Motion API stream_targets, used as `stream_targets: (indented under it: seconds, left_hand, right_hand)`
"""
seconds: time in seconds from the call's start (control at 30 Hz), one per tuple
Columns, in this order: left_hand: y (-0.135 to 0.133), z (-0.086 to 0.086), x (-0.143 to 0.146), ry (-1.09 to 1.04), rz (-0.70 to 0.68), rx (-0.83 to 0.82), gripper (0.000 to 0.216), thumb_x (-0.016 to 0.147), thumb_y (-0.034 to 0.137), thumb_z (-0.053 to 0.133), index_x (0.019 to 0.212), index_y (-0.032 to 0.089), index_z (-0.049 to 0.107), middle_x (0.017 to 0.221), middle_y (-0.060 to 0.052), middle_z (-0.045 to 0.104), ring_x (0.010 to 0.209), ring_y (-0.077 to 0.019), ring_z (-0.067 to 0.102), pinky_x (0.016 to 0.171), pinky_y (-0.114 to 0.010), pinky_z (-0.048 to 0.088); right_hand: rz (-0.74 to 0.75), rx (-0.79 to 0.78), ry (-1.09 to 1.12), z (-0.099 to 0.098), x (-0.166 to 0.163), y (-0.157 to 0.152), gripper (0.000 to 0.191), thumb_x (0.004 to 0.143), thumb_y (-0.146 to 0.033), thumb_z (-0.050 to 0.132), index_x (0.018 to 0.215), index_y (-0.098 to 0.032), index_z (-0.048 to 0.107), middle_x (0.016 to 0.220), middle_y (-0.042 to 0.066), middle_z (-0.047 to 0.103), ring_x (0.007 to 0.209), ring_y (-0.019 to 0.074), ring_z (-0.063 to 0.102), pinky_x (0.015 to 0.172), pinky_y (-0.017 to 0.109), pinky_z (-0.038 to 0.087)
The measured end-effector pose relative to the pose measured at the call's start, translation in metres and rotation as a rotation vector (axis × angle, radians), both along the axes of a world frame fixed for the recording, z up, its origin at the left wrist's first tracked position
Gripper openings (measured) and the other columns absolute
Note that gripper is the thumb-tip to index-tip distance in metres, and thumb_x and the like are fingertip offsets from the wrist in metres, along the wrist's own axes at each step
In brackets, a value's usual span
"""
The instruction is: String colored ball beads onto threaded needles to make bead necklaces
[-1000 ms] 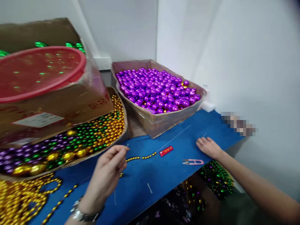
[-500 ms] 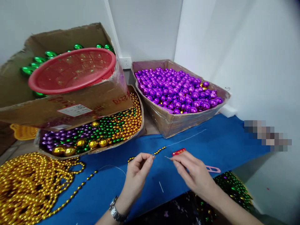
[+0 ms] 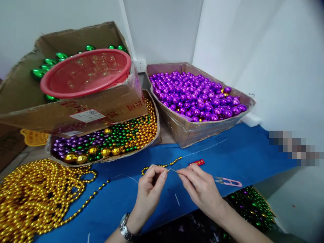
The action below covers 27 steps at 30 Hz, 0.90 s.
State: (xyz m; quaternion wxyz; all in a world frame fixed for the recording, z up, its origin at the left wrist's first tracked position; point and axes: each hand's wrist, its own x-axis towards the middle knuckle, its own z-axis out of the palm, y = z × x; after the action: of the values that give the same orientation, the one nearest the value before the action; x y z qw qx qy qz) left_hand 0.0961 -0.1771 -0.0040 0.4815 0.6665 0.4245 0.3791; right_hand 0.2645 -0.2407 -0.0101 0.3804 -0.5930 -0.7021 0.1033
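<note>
Blue surface [image 3: 263,152]: centre to right of the frame, running down to the lower left; work lies near its middle.
Latest change: right hand [image 3: 202,189], well apart at the right a second ago, has come in opposite the left hand [image 3: 150,187]; fingertips now near one another, just below centre.
Bearing on the work: judged to be fine fingertip work, both hands now given to one spot.
Left hand, state: thumb and forefinger pressed together on a thin end, too small to identify; other fingers curled.
Right hand, state: thumb and fingers pinching a thin strand [image 3: 174,171] that points to the left hand; thread or needle, cannot tell; contact between the two ends not clear.
Short gold string [image 3: 177,160]: centre, just beyond the hands; pale thread [image 3: 205,148] runs from it to the upper right.
Long gold string [image 3: 93,194]: lower left, leading out of the gold heap [image 3: 32,199]; fine line [image 3: 124,175] runs from its tip towards the left hand.
Red packet [image 3: 198,162]: right of centre, just beyond the right hand.
Pink snips [image 3: 229,181]: right of the right hand, blades now showing; half hidden half a second ago.
Loose offcut [image 3: 177,199]: lower centre, between the forearms.
</note>
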Motion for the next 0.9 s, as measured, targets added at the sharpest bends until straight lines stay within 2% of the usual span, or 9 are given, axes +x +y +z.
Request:
stream_targets:
  seconds: [0.67, 0.9]
  left_hand:
    - [0.0004, -0.0017, -0.0003, -0.008, -0.025, 0.031, 0.013, 0.085, 0.027, 0.054, 0.081, 0.017, 0.062, 0.075, -0.001, 0.058, 0.068, -0.0137, 0.051, 0.064, -0.023, 0.040]
    - [-0.0010, -0.0007, 0.0020, -0.049, -0.006, -0.045, 0.014, 0.084, 0.028, 0.056, 0.080, 0.017, 0.063, 0.075, -0.002, 0.058, 0.068, -0.0136, 0.050, 0.062, -0.023, 0.041]
  right_hand:
    - [0.016, -0.041, 0.010, -0.0026, -0.0020, 0.0007, 0.023, 0.094, -0.022, 0.043, 0.107, -0.024, 0.062, 0.088, 0.005, 0.060, 0.074, 0.0148, 0.060, 0.070, 0.027, 0.050]
    - [0.010, -0.066, 0.045, -0.0034, -0.0053, 0.0015, 0.022, 0.094, -0.022, 0.044, 0.106, -0.024, 0.062, 0.089, 0.005, 0.061, 0.076, 0.0152, 0.062, 0.073, 0.027, 0.050]
